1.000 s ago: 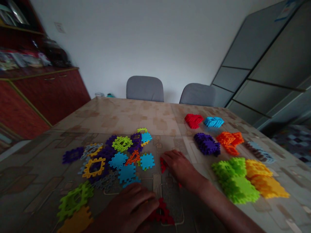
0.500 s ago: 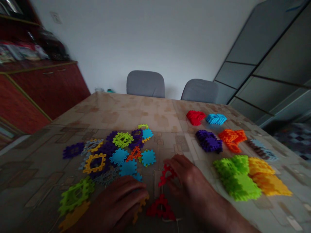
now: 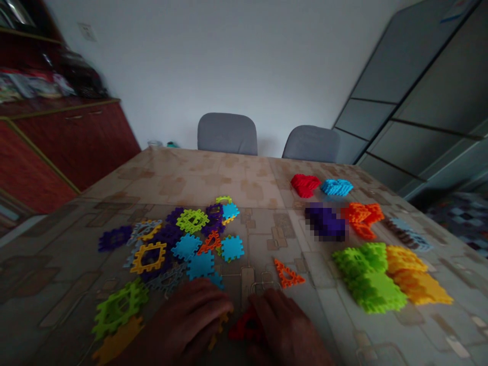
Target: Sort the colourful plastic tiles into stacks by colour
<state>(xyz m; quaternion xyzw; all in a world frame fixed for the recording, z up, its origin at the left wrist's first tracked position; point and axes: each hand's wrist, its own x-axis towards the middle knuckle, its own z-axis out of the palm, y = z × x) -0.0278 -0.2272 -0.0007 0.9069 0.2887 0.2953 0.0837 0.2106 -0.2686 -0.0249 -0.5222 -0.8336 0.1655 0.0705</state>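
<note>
At the near edge of the table, my left hand (image 3: pixel 186 317) has its fingers curled round a yellow toothed interlocking tile (image 3: pixel 219 330), mostly hidden beneath them. Beside it, my right hand (image 3: pixel 284 325) closes over a red triangular interlocking tile (image 3: pixel 241 325); its fingers cover much of the red, so I cannot tell whether one tile or two are there. An orange triangular tile (image 3: pixel 288 277) lies flat just beyond my right hand. Past my left hand spreads a loose heap of mixed tiles, among them a blue one (image 3: pixel 201 265) and a yellow frame (image 3: pixel 148 256).
Sorted stacks stand on the right: red (image 3: pixel 305 185), light blue (image 3: pixel 337 187), purple (image 3: pixel 326 221), orange (image 3: pixel 364 219), grey (image 3: pixel 409 234), green (image 3: pixel 371 279) and yellow (image 3: pixel 419 277). Two grey chairs (image 3: pixel 227 133) stand behind the patterned table (image 3: pixel 183 170).
My right hand has come down towards me, bringing its red tile onto the red triangle on the table. The orange triangle has come into sight. My left hand has barely moved.
</note>
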